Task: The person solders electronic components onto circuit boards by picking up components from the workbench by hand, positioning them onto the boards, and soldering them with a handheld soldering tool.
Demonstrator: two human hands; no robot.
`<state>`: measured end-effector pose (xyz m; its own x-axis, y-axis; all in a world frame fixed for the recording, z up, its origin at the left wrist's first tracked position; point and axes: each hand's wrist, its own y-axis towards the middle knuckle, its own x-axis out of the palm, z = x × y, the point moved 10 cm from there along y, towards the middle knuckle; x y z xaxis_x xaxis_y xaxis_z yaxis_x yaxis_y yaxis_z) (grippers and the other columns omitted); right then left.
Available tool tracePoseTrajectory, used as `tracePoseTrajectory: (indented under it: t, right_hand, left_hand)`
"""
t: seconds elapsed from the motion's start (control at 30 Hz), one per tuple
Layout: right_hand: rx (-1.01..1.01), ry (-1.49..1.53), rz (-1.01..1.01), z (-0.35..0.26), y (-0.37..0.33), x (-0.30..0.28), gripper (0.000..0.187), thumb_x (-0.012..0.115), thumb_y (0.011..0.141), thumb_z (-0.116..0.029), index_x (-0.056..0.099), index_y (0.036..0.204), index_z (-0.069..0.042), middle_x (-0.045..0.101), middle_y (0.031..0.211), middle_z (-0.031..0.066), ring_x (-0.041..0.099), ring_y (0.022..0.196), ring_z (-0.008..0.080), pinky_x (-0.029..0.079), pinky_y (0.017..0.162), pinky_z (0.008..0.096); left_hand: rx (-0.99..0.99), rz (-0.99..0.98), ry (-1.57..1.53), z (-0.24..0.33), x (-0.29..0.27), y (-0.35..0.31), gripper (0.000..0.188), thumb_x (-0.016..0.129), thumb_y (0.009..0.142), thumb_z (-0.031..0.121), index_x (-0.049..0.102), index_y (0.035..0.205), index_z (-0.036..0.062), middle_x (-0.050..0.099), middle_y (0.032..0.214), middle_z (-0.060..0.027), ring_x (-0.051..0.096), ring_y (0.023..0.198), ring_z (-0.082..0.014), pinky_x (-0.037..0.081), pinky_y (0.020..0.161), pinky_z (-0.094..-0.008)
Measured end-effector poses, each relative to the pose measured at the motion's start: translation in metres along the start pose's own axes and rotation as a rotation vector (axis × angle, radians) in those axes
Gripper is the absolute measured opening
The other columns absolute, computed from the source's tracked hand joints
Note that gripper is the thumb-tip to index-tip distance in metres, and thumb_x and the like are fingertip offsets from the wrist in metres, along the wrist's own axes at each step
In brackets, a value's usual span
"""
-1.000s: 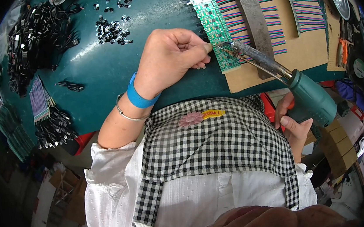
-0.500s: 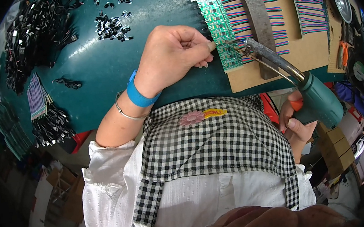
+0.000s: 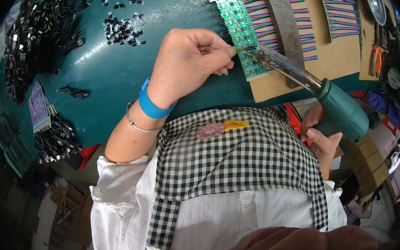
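Bent over the bench, my left hand (image 3: 194, 60) has thumb and finger pinched at the left edge of a green circuit board panel (image 3: 239, 22). What the pinch holds is too small to make out. My right hand (image 3: 322, 139) grips a soldering gun (image 3: 343, 111) with a green handle, partly hidden behind that handle. Its metal barrel slants up left, and the tip is at the panel's left edge, close to my left fingertips. Thin coloured wires (image 3: 301, 11) run off the panel's right side, under a heavy metal bar (image 3: 282, 20).
Cardboard (image 3: 273, 86) lies under the wires, with a second wired strip (image 3: 339, 0) to the right. Loose small black connectors (image 3: 123, 30), a heap of black cables (image 3: 33, 44) and a wired bundle (image 3: 45, 116) lie left. Orange-handled pliers (image 3: 376, 60) lie far right.
The soldering gun and my right hand have shifted left, bringing the tip across the panel toward my left fingertips. My left hand stays in place.
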<state>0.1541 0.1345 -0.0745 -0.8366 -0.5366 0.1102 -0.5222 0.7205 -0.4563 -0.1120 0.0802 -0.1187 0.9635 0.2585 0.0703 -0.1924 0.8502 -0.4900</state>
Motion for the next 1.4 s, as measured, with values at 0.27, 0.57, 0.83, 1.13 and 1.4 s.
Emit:
tracePoseTrajectory:
  t: [0.27, 0.57, 0.83, 1.13, 1.4]
  right_hand:
    - [-0.303, 0.403, -0.167, -0.038, 0.026, -0.005, 0.074, 0.063, 0.09, -0.037, 0.031, 0.136, 0.011, 0.052, 0.063, 0.0085, 0.05, 0.041, 0.0159, 0.042, 0.037, 0.0255]
    - [-0.421, 0.559, -0.125, -0.062, 0.035, -0.028, 0.071, 0.044, 0.098, -0.047, 0.028, 0.141, 0.007, 0.061, 0.091, 0.0167, 0.06, 0.066, 0.0248, 0.048, 0.062, 0.0318]
    - [-0.371, 0.756, -0.094, -0.052, 0.042, -0.037, 0.066, 0.045, 0.099, -0.046, 0.031, 0.138, 0.005, 0.047, 0.072, 0.0067, 0.051, 0.056, 0.0175, 0.046, 0.043, 0.0259]
    - [-0.32, 1.182, -0.471, -0.054, 0.045, -0.019, 0.059, 0.046, 0.099, -0.045, 0.036, 0.131, 0.003, 0.046, 0.067, 0.0063, 0.048, 0.047, 0.0138, 0.043, 0.037, 0.0246]
    - [-0.278, 1.315, -0.541, -0.055, 0.046, -0.01, 0.054, 0.046, 0.1, -0.041, 0.037, 0.129, 0.003, 0.045, 0.064, 0.006, 0.049, 0.046, 0.0146, 0.043, 0.037, 0.0235]
  left_hand:
    - [-0.009, 0.008, -0.023, -0.002, 0.004, 0.001, 0.014, 0.066, 0.088, 0.008, 0.069, 0.088, -0.0062, 0.07, 0.077, -0.0106, 0.065, 0.065, -0.0109, 0.053, 0.062, -0.0227]
    - [-0.041, 0.058, 0.014, -0.005, 0.002, 0.001, 0.012, 0.065, 0.088, 0.004, 0.068, 0.088, -0.0072, 0.07, 0.077, -0.0125, 0.065, 0.064, -0.0135, 0.053, 0.062, -0.0238]
    - [-0.033, 0.069, -0.018, -0.006, 0.005, 0.004, 0.01, 0.065, 0.088, 0.003, 0.068, 0.086, -0.0065, 0.07, 0.075, -0.0125, 0.065, 0.062, -0.0137, 0.053, 0.06, -0.0239]
    - [-0.041, 0.034, -0.041, -0.006, 0.005, 0.003, 0.012, 0.065, 0.089, 0.005, 0.068, 0.086, -0.0062, 0.07, 0.076, -0.0111, 0.064, 0.063, -0.0114, 0.053, 0.06, -0.0221]
    - [-0.039, 0.005, -0.093, -0.009, 0.005, 0.004, 0.012, 0.066, 0.087, 0.006, 0.069, 0.088, -0.0059, 0.07, 0.076, -0.0108, 0.065, 0.064, -0.0111, 0.053, 0.061, -0.022]
